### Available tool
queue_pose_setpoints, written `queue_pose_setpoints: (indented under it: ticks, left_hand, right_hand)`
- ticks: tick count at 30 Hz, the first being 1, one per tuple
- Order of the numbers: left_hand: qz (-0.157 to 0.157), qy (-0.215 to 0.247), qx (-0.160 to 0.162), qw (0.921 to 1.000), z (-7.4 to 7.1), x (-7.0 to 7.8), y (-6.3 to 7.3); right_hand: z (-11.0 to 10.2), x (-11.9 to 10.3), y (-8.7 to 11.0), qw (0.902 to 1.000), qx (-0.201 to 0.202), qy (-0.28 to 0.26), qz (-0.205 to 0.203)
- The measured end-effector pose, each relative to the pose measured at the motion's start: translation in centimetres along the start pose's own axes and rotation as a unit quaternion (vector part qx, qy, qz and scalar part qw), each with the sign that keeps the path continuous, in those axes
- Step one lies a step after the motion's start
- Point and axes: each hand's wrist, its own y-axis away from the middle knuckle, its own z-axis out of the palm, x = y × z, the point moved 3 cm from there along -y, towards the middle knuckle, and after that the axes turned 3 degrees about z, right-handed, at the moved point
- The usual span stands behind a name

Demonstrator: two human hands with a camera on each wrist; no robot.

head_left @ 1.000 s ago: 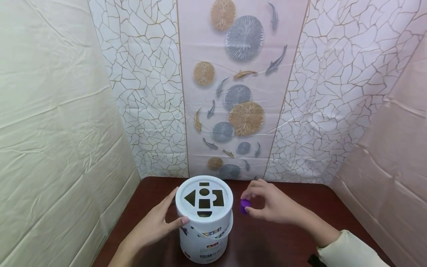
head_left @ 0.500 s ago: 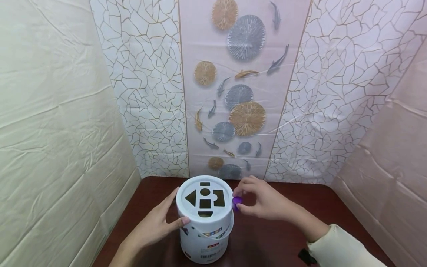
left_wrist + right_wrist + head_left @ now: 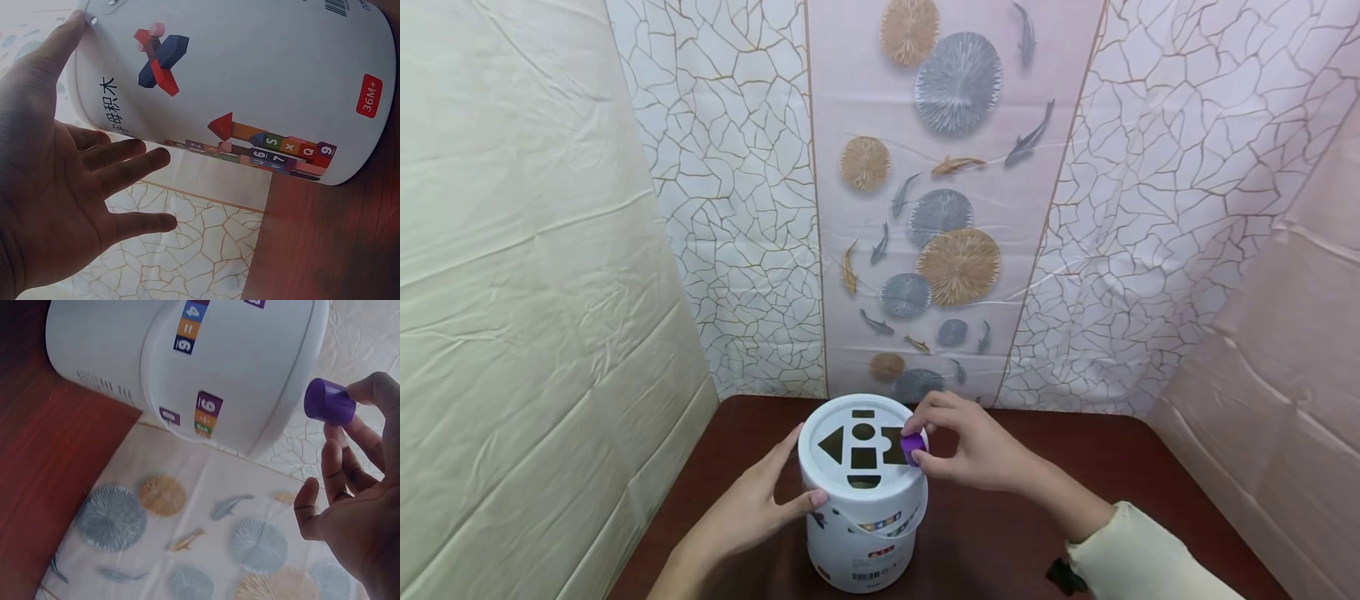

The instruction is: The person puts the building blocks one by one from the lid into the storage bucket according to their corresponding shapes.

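Note:
A white bucket stands upright on the table; its lid has several cut-out holes, including a triangle, a circle and a square. My left hand rests against the bucket's left side at the lid, thumb at the front rim; in the left wrist view the other fingers are straight and spread. My right hand pinches a purple cylinder block between thumb and fingers. In the head view the block overlaps the notched hole at the lid's right; in the right wrist view it appears above the lid, apart from it.
The bucket's thin white handle hangs down in front on the right. A dark red table lies beneath. Patterned cloth hangs behind, with plain cloth walls on both sides.
My right hand has moved left with the purple cylinder block, from beside the bucket to over the right edge of the lid. My left hand has stayed on the bucket.

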Motion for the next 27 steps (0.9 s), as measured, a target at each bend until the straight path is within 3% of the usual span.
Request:
queue_pose_setpoints:
  ticks: [5,10,27]
  left_hand:
    - [0.003,0.003,0.003,1.0,0.1,-0.1,0.1]
    - [0.003,0.005,0.002,1.0,0.2,-0.1,0.1]
    - [-0.008,-0.001,-0.008,0.9999,0.1,-0.3,0.6]
  right_hand:
    - [1.2,0.4,-0.6,0.9992,0.033,-0.02,-0.007]
    - [2.5,0.9,-1.3,0.998,0.055,-0.021,0.023]
    - [5.1,2.4,-4.2,0.9931,0.056,-0.016,0.102]
